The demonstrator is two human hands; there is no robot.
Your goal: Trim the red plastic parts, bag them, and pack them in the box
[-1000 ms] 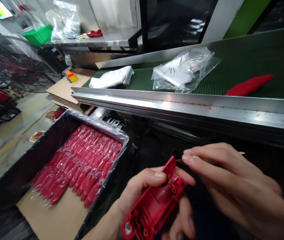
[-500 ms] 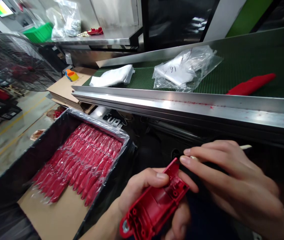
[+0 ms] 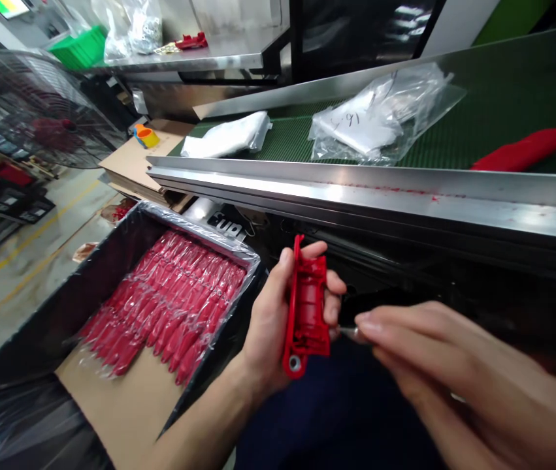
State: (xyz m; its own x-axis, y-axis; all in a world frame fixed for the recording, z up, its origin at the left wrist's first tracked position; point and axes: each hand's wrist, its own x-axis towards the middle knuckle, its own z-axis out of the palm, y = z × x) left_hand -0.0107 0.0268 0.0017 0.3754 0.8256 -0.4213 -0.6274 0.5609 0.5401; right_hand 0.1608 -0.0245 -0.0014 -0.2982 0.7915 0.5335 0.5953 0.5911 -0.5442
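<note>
My left hand (image 3: 270, 320) is wrapped around a red plastic housing (image 3: 310, 303), a hollow half-shell with ribs inside. The housing stands nearly upright with its open side facing me. At its lower end is an eyelet with a metal ring (image 3: 294, 363). My right hand (image 3: 419, 352) pinches a slim tool, and its thin metallic tip (image 3: 347, 331) points left, close to the housing's lower right edge. Whether the tip touches the housing I cannot tell. My fingers cover most of the tool.
A black-lined box (image 3: 253, 261) at left holds rows of bagged red parts (image 3: 174, 294) and cardboard (image 3: 121, 411). Beyond my hands runs a green conveyor (image 3: 292, 134) with a metal rail, carrying plastic bags (image 3: 370, 124) and a red piece (image 3: 527, 149). A fan (image 3: 47, 111) stands far left.
My left hand has raised the housing and turned it more upright. My right hand has shifted down with the tool, now beside the housing's lower part. The whole view has shifted slightly.
</note>
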